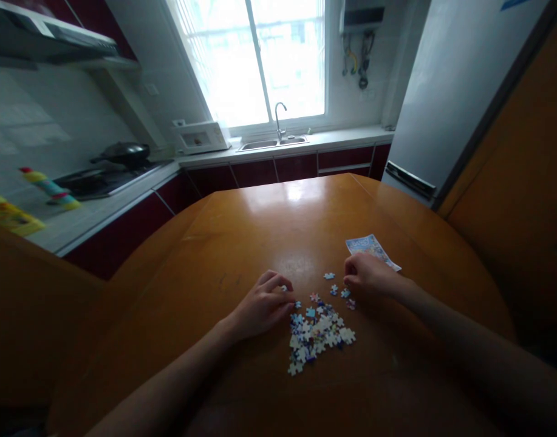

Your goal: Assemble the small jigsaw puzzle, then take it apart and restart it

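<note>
Left hand (269, 302) and right hand (368, 274) curl beside scattered puzzle pieces (322, 328).

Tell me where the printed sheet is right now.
In the head view, the printed sheet lies right of centre on the wooden table, partly hidden by the right hand.

Glossy brown table (242, 237): jigsaw pile (321, 328); loose pieces (329, 276) just beyond; printed sheet (364, 244) farther right.
</note>
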A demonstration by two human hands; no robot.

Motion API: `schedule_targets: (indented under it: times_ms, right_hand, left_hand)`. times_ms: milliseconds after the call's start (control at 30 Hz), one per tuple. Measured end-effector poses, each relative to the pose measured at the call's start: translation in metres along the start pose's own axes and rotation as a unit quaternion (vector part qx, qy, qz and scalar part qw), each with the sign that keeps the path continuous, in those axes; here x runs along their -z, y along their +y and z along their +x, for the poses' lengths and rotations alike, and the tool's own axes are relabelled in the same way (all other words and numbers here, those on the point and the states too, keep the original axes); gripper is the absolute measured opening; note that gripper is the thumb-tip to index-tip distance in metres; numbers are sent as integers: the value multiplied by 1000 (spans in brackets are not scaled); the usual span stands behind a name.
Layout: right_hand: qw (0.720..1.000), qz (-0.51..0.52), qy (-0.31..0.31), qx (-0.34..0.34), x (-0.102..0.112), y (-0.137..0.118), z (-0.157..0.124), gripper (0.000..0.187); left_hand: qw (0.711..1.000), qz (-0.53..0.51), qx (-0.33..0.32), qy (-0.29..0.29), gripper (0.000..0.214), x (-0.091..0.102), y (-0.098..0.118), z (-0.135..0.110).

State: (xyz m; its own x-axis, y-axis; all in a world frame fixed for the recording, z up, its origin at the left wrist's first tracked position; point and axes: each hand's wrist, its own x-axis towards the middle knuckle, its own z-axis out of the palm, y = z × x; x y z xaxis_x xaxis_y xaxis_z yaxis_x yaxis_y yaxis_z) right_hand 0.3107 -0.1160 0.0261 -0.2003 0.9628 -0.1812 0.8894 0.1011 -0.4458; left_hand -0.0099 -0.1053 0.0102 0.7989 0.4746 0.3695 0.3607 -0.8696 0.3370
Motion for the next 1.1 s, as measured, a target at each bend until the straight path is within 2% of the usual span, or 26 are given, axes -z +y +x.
schedule_targets:
  times_ms: [100, 233, 300, 400, 467, 633, 767, 967, 1100]
  right_hand:
    - [999, -19, -26, 7, -6, 1, 1, 10]
    - [999, -34, 7, 14, -8, -8, -3, 8]
    - [998, -36, 6, 53, -5, -16, -10, 7]
    - [984, -23, -61, 163, -2, -31, -26, 8]
    - [976, -29, -96, 196, -2, -40, -35, 8]
    - [971, -56, -103, 209, -5, -49, -42, 6]
    - [969, -63, -110, 214, -5, -49, -41, 7]
    - [956, -29, -128, 262, -4, -48, -42, 10]
    - [957, 7, -117, 265, 4, -47, -44, 13]
  left_hand:
    - [1000, -4, -6, -15, 14, 3, 1, 0]
    - [999, -21, -24, -26, 14, 4, 1, 0]
    - [998, -28, -35, -40, 17, 3, 2, 0]
    - [996, -34, -48, -60, 23, 2, 2, -1]
    - [996, -40, -47, -62, 28, 2, 0, -2]
    - [995, -61, -42, -60, 26, 3, -5, -3]
    - [993, -73, -47, -76, 24, 5, -1, -1]
    - [994, -72, -38, -78, 21, 2, 1, -1]
    - [996, -52, -43, -52, 19, 0, -4, -3]
